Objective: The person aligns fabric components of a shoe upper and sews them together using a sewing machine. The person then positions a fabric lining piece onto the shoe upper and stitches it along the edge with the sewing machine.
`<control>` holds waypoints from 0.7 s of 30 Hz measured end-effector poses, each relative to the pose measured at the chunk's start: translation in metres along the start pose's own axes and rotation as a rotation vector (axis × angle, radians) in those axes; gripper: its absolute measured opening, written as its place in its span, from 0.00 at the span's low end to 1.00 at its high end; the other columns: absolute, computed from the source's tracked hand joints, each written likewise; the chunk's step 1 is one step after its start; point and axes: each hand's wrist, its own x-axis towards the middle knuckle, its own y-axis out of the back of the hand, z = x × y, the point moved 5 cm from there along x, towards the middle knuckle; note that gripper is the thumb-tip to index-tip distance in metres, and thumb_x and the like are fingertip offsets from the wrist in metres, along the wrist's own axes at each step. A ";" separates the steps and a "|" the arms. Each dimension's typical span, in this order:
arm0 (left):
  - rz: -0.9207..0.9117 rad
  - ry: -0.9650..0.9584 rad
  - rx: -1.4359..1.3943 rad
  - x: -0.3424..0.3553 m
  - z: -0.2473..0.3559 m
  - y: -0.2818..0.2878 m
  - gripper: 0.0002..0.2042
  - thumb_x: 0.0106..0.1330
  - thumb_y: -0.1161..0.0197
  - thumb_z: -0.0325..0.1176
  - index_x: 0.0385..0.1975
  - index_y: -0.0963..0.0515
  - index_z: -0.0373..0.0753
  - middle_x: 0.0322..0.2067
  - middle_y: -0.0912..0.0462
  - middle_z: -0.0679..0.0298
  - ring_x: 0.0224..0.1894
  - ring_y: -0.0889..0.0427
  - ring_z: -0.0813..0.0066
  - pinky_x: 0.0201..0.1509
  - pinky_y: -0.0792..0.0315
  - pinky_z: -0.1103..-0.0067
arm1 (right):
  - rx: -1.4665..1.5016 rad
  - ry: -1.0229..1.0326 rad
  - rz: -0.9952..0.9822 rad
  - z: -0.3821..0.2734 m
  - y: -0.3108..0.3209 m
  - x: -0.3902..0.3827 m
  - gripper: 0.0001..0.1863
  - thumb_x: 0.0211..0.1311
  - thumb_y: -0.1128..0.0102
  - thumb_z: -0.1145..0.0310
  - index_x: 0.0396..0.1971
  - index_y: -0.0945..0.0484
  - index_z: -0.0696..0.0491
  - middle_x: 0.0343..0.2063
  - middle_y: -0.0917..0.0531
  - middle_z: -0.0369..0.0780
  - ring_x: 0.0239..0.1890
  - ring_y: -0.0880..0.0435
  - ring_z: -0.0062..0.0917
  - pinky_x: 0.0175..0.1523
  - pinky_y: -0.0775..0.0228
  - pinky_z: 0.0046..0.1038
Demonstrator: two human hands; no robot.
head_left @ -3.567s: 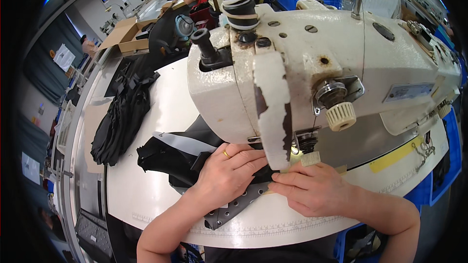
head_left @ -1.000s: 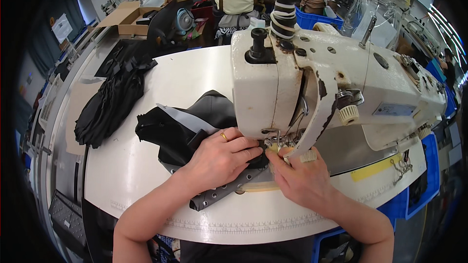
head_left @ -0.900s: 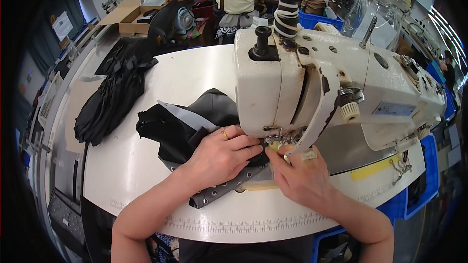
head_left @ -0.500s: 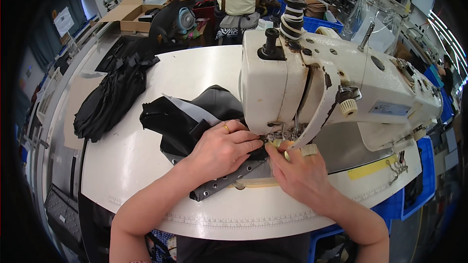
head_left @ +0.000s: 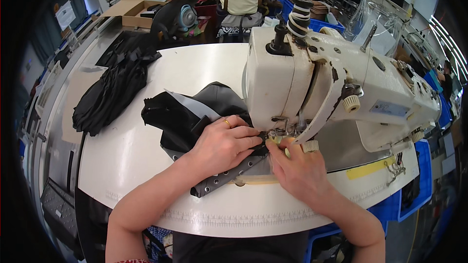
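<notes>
The left hand (head_left: 222, 145) lies flat, fingers spread on the black fabric piece (head_left: 187, 124), the right hand (head_left: 297, 168) pinching its edge under the sewing machine (head_left: 312, 83) needle (soft, light, probably slippery—best held flat near the seam).

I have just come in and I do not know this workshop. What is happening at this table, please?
A person sits at a white sewing machine. The left hand presses black fabric flat on the table, and the right hand guides it at the needle. A grey strip with holes lies under the left hand. More black pieces are piled at the left.
</notes>
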 end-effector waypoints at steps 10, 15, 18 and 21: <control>0.017 0.007 -0.049 -0.004 -0.006 -0.001 0.14 0.49 0.27 0.29 0.38 0.13 0.44 0.42 0.13 0.69 0.46 0.19 0.67 0.53 0.22 0.73 | 0.097 0.033 0.053 0.004 0.000 -0.006 0.16 0.57 0.34 0.68 0.47 0.17 0.48 0.34 0.19 0.34 0.27 0.22 0.28 0.32 0.31 0.32; -0.023 -0.015 -0.074 0.000 -0.012 0.003 0.14 0.48 0.28 0.28 0.38 0.13 0.44 0.42 0.14 0.70 0.47 0.19 0.66 0.52 0.21 0.71 | 0.105 0.039 0.016 0.005 -0.002 -0.005 0.16 0.56 0.33 0.68 0.47 0.16 0.46 0.35 0.20 0.32 0.23 0.20 0.22 0.24 0.29 0.29; -0.022 -0.038 -0.074 0.003 -0.013 0.003 0.14 0.48 0.28 0.28 0.38 0.13 0.44 0.41 0.15 0.69 0.46 0.19 0.66 0.52 0.22 0.70 | 0.113 0.034 -0.004 0.006 -0.003 -0.003 0.18 0.56 0.34 0.68 0.48 0.16 0.47 0.35 0.20 0.32 0.24 0.19 0.22 0.24 0.28 0.29; -0.033 -0.020 -0.086 0.003 -0.016 0.002 0.14 0.48 0.28 0.29 0.38 0.13 0.44 0.40 0.15 0.70 0.46 0.19 0.66 0.51 0.22 0.71 | 0.107 0.039 -0.023 0.006 -0.001 -0.001 0.18 0.56 0.34 0.69 0.49 0.16 0.47 0.35 0.20 0.32 0.26 0.19 0.22 0.25 0.28 0.29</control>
